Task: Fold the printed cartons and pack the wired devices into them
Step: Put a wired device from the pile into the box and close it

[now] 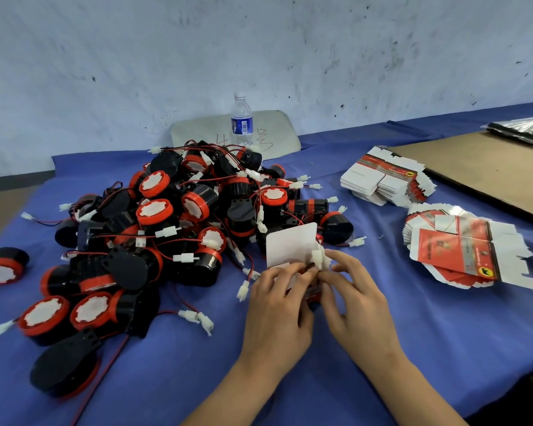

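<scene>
Head view: left hand (277, 305), grip curled round the open carton (290, 244); right hand (359, 305), grip pinching the white plug (318, 257) at its top, by the device pile (173, 216).

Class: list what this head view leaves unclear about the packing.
1. Head view: lower part of the carton, hidden behind the left hand and right hand.
2. Head view: print on the flat cartons, too small and blurred.
3. Head view: the silvery bags, cut by the right edge.
</scene>
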Action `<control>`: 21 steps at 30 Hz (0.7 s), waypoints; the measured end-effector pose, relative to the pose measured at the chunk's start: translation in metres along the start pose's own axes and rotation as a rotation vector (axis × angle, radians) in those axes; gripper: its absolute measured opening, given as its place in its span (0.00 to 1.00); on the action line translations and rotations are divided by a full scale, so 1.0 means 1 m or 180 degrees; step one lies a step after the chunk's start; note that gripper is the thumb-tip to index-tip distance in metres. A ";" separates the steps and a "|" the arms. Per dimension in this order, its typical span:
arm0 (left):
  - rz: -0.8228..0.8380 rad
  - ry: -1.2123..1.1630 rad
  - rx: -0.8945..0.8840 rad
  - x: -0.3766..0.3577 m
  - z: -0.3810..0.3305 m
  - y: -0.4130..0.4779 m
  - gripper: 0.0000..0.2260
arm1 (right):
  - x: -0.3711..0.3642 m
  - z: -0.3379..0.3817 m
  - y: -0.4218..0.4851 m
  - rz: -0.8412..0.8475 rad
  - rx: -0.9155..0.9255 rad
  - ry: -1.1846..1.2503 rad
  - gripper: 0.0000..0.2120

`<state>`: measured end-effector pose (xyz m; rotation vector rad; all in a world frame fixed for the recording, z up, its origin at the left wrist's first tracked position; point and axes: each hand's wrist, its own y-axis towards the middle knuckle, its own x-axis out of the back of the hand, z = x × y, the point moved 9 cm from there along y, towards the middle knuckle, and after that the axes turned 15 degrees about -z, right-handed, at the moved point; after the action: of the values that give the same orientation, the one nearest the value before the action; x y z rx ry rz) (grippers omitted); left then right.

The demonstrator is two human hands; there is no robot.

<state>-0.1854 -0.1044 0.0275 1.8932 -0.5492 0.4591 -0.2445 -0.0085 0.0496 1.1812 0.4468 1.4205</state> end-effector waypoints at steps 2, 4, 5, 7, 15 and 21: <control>0.0003 0.0069 -0.0048 -0.001 -0.001 -0.001 0.18 | -0.002 -0.003 0.000 0.0068 -0.0062 -0.0142 0.05; 0.0035 0.0092 -0.0049 -0.002 -0.001 -0.002 0.18 | -0.003 -0.003 0.000 0.0063 -0.0049 -0.0243 0.05; 0.0064 0.0084 -0.0032 -0.002 -0.001 -0.002 0.18 | -0.002 -0.002 0.001 0.0044 -0.0001 -0.0295 0.05; 0.0164 0.0074 -0.0003 -0.004 -0.001 -0.002 0.22 | -0.002 0.002 0.001 0.0026 0.0087 -0.0345 0.07; 0.0437 0.0360 -0.0131 -0.009 -0.002 0.000 0.39 | -0.008 -0.006 -0.002 0.0143 -0.0025 0.0092 0.10; 0.0495 0.0319 -0.0216 -0.012 -0.006 0.000 0.35 | -0.005 -0.015 0.004 0.0059 -0.0457 0.0964 0.10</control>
<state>-0.1957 -0.0964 0.0231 1.7600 -0.6402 0.6256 -0.2597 -0.0082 0.0445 0.8600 0.5342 1.6274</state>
